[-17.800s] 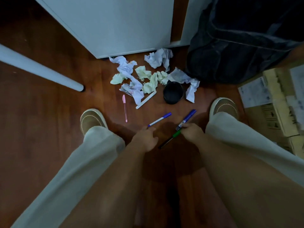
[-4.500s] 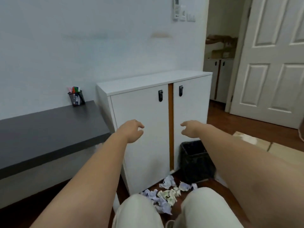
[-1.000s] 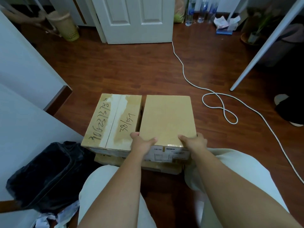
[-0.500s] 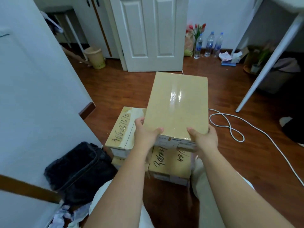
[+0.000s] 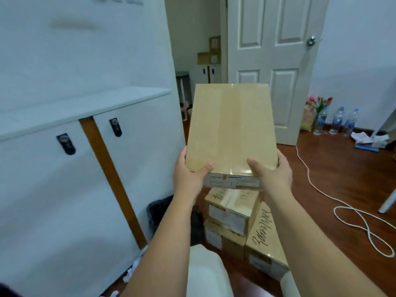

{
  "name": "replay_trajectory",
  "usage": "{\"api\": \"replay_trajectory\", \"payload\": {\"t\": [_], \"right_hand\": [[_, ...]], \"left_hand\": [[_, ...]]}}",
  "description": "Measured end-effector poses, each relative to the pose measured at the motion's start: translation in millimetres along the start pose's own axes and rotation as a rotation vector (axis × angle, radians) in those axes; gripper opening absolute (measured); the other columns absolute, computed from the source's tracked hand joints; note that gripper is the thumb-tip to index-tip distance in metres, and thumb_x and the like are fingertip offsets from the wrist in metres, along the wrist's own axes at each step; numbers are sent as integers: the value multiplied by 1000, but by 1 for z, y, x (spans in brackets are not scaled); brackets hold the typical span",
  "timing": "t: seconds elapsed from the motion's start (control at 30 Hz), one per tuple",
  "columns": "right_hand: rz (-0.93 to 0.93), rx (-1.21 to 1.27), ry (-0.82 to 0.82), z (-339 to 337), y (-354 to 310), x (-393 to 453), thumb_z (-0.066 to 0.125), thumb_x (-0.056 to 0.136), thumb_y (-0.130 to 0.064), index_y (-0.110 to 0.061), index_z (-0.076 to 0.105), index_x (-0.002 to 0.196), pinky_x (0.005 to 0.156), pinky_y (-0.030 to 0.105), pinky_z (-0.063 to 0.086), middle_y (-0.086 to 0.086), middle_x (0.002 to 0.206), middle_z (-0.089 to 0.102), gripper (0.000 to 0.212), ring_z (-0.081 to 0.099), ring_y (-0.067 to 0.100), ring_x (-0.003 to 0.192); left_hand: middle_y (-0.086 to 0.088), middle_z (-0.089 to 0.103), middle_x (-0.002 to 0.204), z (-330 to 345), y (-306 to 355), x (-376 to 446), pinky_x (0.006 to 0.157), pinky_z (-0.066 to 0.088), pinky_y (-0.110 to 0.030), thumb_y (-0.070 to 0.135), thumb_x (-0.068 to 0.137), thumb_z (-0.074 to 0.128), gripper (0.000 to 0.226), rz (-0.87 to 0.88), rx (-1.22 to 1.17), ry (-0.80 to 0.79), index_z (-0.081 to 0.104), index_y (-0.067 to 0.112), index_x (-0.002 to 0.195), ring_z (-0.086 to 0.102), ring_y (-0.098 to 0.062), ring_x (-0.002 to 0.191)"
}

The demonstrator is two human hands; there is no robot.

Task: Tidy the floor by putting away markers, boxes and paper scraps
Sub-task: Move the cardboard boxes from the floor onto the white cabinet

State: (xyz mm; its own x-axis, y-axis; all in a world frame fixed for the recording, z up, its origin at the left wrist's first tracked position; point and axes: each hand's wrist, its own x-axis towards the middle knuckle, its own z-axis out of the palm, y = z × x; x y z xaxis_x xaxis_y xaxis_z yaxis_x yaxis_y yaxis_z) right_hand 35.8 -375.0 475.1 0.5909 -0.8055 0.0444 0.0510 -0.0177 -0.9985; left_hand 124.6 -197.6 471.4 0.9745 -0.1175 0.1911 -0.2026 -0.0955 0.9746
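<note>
I hold a flat brown cardboard box [image 5: 231, 129] up in front of me at chest height. My left hand [image 5: 189, 174] grips its near left corner and my right hand [image 5: 272, 174] grips its near right corner, thumbs on top. Below it, more cardboard boxes [image 5: 233, 213] with handwritten numbers stay stacked on the wooden floor. Crumpled paper scraps [image 5: 130, 273] lie on the floor at the foot of the white cabinet [image 5: 64, 168]. No markers are in view.
The white cabinet's top [image 5: 85, 103] is to my left. A black bin [image 5: 156, 213] sits between cabinet and boxes. A white cable [image 5: 351, 215] loops over the floor on the right. A white door [image 5: 267, 61], water bottles [image 5: 338, 121] and flowers stand behind.
Both hands have raised the top box higher off the stack, and my view has risen and turned left toward the cabinet.
</note>
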Motion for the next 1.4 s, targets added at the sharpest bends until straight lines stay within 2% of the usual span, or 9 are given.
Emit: {"api": "replay_trajectory", "payload": {"t": [0.43,0.57,0.7,0.8,0.87,0.93,1.1,1.27,1.4], "right_hand": [[-269,212,-644,230,-146,-147,78,77,-29,-34,43,137,92,43,55,-16,115,54,70,55,13,109],[-317,241,-794,301,-171,-187,78,73,-37,-38,38,141,100,45,50,-12,133,53,79,55,15,119],[-418,155,-904,354,-183,-215,70,81,-41,-42,57,122,97,42,51,-11,128,56,43,56,10,106],[-540,83,-977,383,-194,-220,71,72,-53,-52,61,104,89,44,55,-11,126,56,33,55,11,112],[-648,11,-1011,401,-198,-217,72,75,-46,-52,55,115,94,37,51,-10,132,49,44,50,8,114],[-772,-80,-984,417,-205,-213,69,83,-38,-49,47,128,94,28,44,-6,133,45,51,48,7,108],[-922,-268,-941,467,-232,-196,66,81,-48,-50,44,132,90,38,52,-1,122,59,56,58,19,108],[-1072,-522,-778,513,-251,-195,68,82,-45,-38,48,137,107,45,37,2,152,34,60,34,27,137],[-1146,-586,-798,545,-261,-200,67,85,-39,-27,49,138,95,43,47,2,131,53,57,45,25,125]], "left_hand": [[17,59,129,-293,120,-31,98,52,-37,48,61,87,92,272,74,674,43,39,141,59,-9,113],[22,63,117,-367,146,-35,93,54,-39,57,59,83,89,253,184,834,47,38,138,64,-4,100],[15,62,110,-417,160,-32,93,52,-40,49,76,75,74,155,337,939,46,31,141,63,-13,100],[11,58,127,-449,166,-19,98,45,-33,54,81,67,70,123,446,970,44,28,142,55,-19,121],[11,56,136,-462,172,-8,97,40,-34,62,84,58,63,118,588,959,46,35,140,52,-19,126],[9,63,128,-476,178,7,88,40,-33,69,86,48,51,126,744,958,55,41,127,56,-22,119],[5,68,104,-512,191,52,73,43,-34,81,82,36,51,45,896,910,59,39,102,60,-26,95],[1,63,128,-545,189,90,82,41,-34,78,81,44,57,-17,952,790,56,38,120,57,-28,115],[2,65,120,-569,185,110,79,43,-32,75,76,57,55,-12,887,776,59,39,118,60,-25,107]]}}
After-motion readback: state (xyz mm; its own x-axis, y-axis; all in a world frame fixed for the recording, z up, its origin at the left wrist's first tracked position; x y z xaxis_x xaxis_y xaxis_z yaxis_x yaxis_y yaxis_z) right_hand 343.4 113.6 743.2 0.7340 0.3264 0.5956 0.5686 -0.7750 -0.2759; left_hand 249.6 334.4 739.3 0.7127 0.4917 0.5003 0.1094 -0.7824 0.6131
